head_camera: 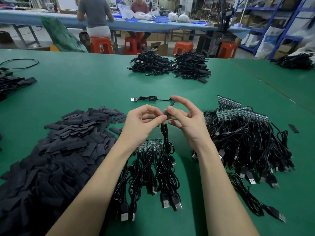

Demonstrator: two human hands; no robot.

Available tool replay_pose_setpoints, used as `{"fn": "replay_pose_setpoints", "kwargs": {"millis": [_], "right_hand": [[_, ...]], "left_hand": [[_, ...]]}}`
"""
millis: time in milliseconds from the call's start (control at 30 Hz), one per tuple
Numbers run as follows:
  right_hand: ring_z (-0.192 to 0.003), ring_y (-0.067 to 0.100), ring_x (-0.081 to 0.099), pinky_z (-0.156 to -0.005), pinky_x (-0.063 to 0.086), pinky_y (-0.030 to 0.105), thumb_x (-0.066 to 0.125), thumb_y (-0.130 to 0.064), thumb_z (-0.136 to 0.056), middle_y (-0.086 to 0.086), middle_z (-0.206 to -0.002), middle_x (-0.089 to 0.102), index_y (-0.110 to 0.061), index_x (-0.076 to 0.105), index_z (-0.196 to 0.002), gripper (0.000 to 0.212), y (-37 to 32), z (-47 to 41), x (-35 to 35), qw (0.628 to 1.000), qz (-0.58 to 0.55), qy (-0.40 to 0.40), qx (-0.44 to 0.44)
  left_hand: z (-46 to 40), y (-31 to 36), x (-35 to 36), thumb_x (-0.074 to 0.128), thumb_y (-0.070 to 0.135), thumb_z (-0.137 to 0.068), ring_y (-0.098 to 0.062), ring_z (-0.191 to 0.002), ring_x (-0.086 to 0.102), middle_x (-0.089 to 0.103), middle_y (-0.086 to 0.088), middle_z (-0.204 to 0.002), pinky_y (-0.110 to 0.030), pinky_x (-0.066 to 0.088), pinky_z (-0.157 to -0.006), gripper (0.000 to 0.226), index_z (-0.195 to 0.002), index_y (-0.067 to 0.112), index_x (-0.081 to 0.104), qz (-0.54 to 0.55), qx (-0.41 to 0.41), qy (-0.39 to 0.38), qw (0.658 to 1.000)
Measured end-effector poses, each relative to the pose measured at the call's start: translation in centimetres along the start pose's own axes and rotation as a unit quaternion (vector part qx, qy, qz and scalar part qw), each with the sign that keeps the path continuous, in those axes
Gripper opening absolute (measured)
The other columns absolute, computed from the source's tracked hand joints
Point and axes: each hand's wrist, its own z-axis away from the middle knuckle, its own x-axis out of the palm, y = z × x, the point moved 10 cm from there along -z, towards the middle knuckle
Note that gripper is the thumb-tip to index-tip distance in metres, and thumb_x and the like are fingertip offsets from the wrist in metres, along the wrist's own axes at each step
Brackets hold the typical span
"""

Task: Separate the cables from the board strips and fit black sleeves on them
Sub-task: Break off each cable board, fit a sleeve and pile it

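Desk [95, 86] plain green. Sleeve pile [56, 150] matt black. Cables [163, 169] glossy black, plugs silver-tipped. Board strips [238, 108] dark green with blue parts. Stools [101, 45] orange-red. Far bench [42, 18] pale blue, with a blue tray [161, 19]. Shelving [279, 23] blue.

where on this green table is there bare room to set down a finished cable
Bare mat lies between the sleeve pile and the two far cable heaps, around the single cable. Crowded: the board strip beneath the hands, and the cable-and-board heap on the right.
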Motion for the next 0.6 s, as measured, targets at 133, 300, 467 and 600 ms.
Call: {"fn": "replay_pose_setpoints", "kwargs": {"millis": [133,300,467,600], "right_hand": [[-0.077,0.018,0.074,-0.070,0.057,0.024,0.078,-0.010,-0.087,0.013,-0.089,0.078,-0.022,0.076,-0.112,0.027,-0.30,0.03,-0.09,0.999,0.028,0.027,-0.028],[-0.074,0.017,0.072,-0.072,0.059,0.025,0.079,-0.007,-0.086,0.015,-0.085,0.078,-0.020,0.077,-0.109,0.027,-0.39,0.06,0.10,0.998,0.025,0.043,-0.038],[-0.080,0.016,0.073,-0.076,0.060,0.028,0.079,-0.009,-0.087,0.010,-0.084,0.078,-0.024,0.075,-0.114,0.032,-0.85,0.20,0.07,0.996,0.037,0.051,-0.056],[-0.075,0.017,0.071,-0.080,0.060,0.031,0.080,-0.008,-0.085,0.011,-0.085,0.078,-0.025,0.079,-0.107,0.028,-0.99,-0.01,0.14,0.996,0.039,0.049,-0.064]], "left_hand": [[-0.02,-0.29,-0.46,0.082,0.011,-0.081,-0.005,-0.073,0.069,0.075,0.004,-0.075,-0.013,0.051,-0.072,0.011,-0.082,0.017,0.074,-0.024,-0.014,0.026,0.999],[0.02,-0.16,-1.04,0.085,0.015,-0.080,-0.006,-0.071,0.070,0.076,0.002,-0.074,-0.016,0.053,-0.072,0.011,-0.079,0.020,0.075,-0.058,-0.013,0.063,0.996],[-0.03,-0.17,-0.91,0.084,0.017,-0.080,-0.007,-0.071,0.069,0.077,-0.002,-0.076,-0.015,0.053,-0.073,0.009,-0.084,0.014,0.076,-0.063,-0.028,0.062,0.996],[0.00,0.08,-1.06,0.084,0.017,-0.081,-0.009,-0.073,0.070,0.077,-0.005,-0.079,-0.020,0.055,-0.076,0.010,-0.085,0.013,0.076,-0.067,-0.030,0.064,0.995]]}}
